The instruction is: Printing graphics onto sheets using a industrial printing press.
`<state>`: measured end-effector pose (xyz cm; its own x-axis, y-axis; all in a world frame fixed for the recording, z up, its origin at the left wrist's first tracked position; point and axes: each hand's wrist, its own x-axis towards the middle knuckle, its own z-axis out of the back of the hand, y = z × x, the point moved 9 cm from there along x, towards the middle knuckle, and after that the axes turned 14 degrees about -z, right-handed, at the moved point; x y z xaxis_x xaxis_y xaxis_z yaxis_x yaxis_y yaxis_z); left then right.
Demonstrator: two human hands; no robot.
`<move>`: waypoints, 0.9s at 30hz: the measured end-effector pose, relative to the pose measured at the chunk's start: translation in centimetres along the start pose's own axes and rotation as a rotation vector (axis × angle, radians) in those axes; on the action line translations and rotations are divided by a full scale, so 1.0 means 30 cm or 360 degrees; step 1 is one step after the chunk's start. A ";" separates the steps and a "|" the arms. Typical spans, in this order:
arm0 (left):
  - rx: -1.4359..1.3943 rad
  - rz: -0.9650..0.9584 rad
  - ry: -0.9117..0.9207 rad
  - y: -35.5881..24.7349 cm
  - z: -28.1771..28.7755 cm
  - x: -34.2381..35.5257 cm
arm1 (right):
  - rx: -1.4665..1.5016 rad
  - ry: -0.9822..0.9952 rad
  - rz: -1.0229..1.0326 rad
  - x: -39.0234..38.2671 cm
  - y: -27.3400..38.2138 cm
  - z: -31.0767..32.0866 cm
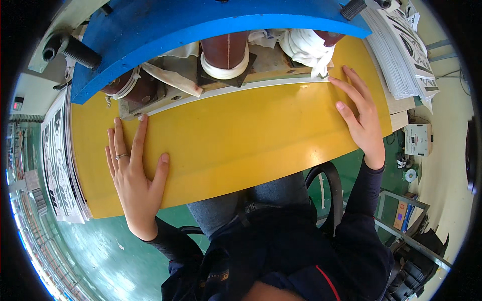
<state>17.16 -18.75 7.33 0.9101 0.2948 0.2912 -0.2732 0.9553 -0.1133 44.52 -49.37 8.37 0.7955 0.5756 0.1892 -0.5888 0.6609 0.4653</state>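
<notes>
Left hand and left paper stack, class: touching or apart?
Apart: the head view shows a strip of yellow tabletop between the left hand and left paper stack.

Bright light is filling the scene. Small glare spots are marking the yellow tabletop (226,145) left of the right hand (360,120); a broad pale reflection is whitening the green floor (100,251) below the left hand (133,183). Beyond both hands, the blue plate (201,19) is curving through fisheye distortion; both hands are appearing sharp.
</notes>
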 end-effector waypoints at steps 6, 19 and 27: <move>0.0003 0.0001 -0.0001 0.001 0.000 -0.001 | 0.0007 0.0011 -0.0013 0.000 -0.005 -0.001; 0.0037 -0.0038 0.0064 -0.012 0.009 0.005 | -0.0020 0.0020 -0.0031 0.002 -0.004 -0.007; -0.0007 -0.0020 0.0009 -0.005 0.007 0.006 | -0.0035 0.0009 -0.0018 0.001 0.001 0.002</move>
<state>17.30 -18.85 7.59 0.9151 0.2828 0.2875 -0.2606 0.9587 -0.1137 44.54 -49.36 8.42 0.8014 0.5708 0.1789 -0.5829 0.6779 0.4480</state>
